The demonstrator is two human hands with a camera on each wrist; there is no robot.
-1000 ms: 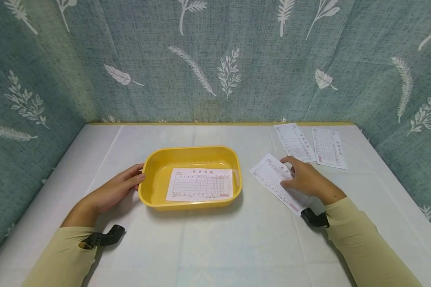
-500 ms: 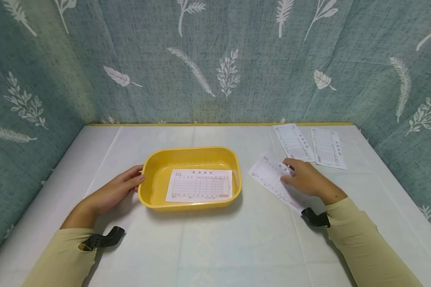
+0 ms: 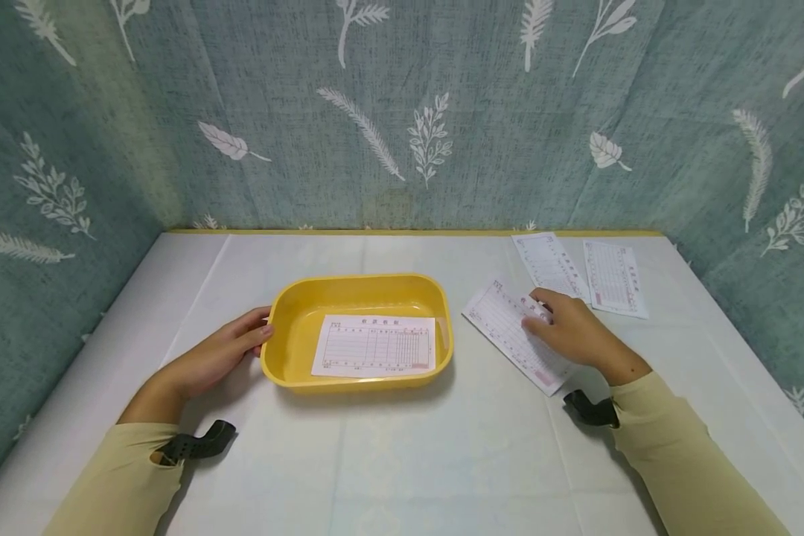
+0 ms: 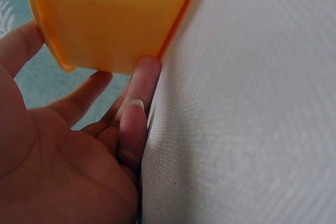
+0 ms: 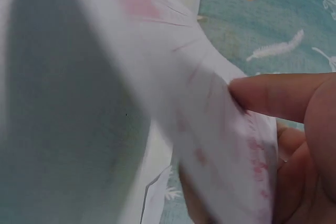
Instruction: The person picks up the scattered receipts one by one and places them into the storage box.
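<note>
A yellow plastic tray [image 3: 358,384] stands left of the middle of the table, with a printed receipt slip [image 3: 375,346] lying flat inside it. My left hand [image 3: 217,350] holds the tray's left end, one fingertip at the rim and other fingers against the outer wall, as the left wrist view shows. To the right of the tray, my right hand [image 3: 576,331] pinches another receipt slip [image 3: 502,320] between thumb and fingers. In the right wrist view this slip [image 5: 210,114] bends, with the thumb on its near face and fingertips behind it.
Two more slips lie at the back right, a left one [image 3: 552,260] and a right one [image 3: 613,277], close beside each other. A leaf-patterned cloth [image 3: 402,149] walls the white table [image 3: 402,461] at the back and sides. Black wrist mounts [image 3: 201,439] sit below both hands.
The slip in my right hand has shifted slightly, its near corner now higher in view, and the hand has risen a little. My left hand and the tray stay in place.
</note>
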